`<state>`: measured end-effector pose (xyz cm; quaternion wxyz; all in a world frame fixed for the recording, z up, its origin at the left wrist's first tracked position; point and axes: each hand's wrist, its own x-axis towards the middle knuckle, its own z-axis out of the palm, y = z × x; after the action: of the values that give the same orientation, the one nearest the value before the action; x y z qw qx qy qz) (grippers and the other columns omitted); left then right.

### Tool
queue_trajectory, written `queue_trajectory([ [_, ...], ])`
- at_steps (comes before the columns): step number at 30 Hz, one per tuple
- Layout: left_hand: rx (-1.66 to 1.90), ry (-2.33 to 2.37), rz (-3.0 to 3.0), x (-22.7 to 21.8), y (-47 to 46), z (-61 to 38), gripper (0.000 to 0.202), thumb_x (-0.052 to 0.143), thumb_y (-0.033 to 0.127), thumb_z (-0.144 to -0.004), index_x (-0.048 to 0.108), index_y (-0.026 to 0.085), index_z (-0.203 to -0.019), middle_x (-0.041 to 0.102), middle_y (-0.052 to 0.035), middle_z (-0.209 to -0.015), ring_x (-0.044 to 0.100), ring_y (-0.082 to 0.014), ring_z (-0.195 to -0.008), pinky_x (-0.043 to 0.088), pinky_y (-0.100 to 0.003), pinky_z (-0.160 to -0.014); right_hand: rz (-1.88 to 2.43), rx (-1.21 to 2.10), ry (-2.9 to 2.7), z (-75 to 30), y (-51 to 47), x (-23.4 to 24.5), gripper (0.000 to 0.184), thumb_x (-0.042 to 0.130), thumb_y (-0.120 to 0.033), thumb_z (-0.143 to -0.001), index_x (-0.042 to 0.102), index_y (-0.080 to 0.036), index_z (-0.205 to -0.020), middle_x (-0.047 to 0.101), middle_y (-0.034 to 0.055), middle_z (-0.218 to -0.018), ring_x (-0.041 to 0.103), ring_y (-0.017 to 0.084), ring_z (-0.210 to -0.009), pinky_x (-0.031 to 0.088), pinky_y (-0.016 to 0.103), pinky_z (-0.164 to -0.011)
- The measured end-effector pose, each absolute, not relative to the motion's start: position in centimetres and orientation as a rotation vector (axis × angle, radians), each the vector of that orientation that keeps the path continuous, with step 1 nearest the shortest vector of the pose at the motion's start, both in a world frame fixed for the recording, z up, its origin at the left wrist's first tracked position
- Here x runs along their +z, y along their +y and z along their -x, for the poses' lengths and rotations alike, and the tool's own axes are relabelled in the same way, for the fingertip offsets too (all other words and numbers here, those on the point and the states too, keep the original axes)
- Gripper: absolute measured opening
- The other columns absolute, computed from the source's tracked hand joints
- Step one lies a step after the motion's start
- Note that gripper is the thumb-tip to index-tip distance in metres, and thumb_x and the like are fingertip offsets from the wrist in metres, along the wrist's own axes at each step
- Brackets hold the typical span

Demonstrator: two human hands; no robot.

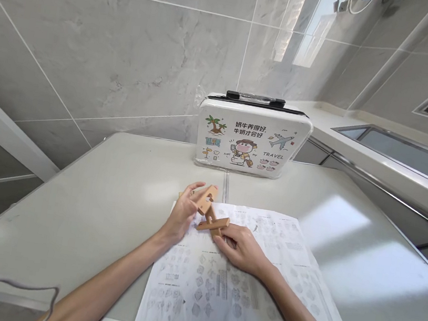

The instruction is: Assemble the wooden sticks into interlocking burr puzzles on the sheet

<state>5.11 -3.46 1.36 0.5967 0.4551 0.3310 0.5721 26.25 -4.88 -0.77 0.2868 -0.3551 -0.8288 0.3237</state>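
A large printed instruction sheet (252,283) with small diagrams lies on the white table (91,207). Over its upper left part my left hand (182,214) is closed on a notched wooden block (207,200), tilted upward. My right hand (240,244) lies on the sheet and pinches a second wooden bar (213,225) that crosses under the first. The two wooden pieces touch each other between my hands.
A white carry case (251,134) with cartoon prints and a black handle stands at the table's far edge against the tiled wall. A counter with a sunken sink (398,149) runs along the right. A grey cable (21,287) hangs at the lower left.
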Motion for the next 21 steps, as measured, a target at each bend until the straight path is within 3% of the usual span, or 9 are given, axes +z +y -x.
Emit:
queue_trajectory([
  [5, 1.504, 1.101, -1.138, 2.0, -2.4, -4.0, 0.07, 0.083, 0.062, -0.073, 0.052, 0.026, -0.124, 0.06, -0.0123, -0.144, 0.066, -0.0244, -0.11, 0.054, -0.04, -0.091, 1.065, 1.003, -2.007, -26.6, -4.3, -1.0, 0.035, 0.053, -0.037, -0.099, 0.062, -0.02, -0.069, 0.051, -0.0009, -0.064, 0.043, 0.015, -0.06, 0.032, 0.028, -0.059],
  [9, 1.439, 1.454, -1.565, 1.9, -2.5, -3.8, 0.075, 0.092, 0.049, -0.066, 0.052, 0.027, -0.127, 0.06, -0.0108, -0.141, 0.058, -0.0286, -0.128, 0.051, -0.043, -0.101, 1.164, 1.104, -1.786, -26.9, -4.0, -1.2, 0.039, 0.052, -0.045, -0.1, 0.072, -0.02, -0.078, 0.052, -0.0008, -0.061, 0.045, 0.016, -0.059, 0.033, 0.029, -0.059],
  [15, 1.164, 1.671, -2.108, 0.8, -3.1, -4.2, 0.081, 0.092, 0.05, -0.065, 0.054, 0.029, -0.133, 0.059, -0.0084, -0.132, 0.056, -0.0321, -0.126, 0.051, -0.049, -0.105, 1.203, 1.132, -1.636, -27.1, -3.7, -1.6, 0.045, 0.053, -0.054, -0.098, 0.072, -0.018, -0.079, 0.048, -0.0017, -0.059, 0.042, 0.015, -0.055, 0.033, 0.029, -0.057],
  [21, 1.002, 1.645, -2.3, 0.2, -3.1, -4.2, 0.078, 0.089, 0.051, -0.068, 0.054, 0.026, -0.134, 0.06, -0.0101, -0.129, 0.055, -0.034, -0.124, 0.049, -0.051, -0.105, 1.203, 1.127, -1.643, -27.1, -3.8, -1.6, 0.045, 0.054, -0.054, -0.098, 0.073, -0.018, -0.08, 0.049, -0.0018, -0.058, 0.043, 0.015, -0.055, 0.033, 0.029, -0.057],
])
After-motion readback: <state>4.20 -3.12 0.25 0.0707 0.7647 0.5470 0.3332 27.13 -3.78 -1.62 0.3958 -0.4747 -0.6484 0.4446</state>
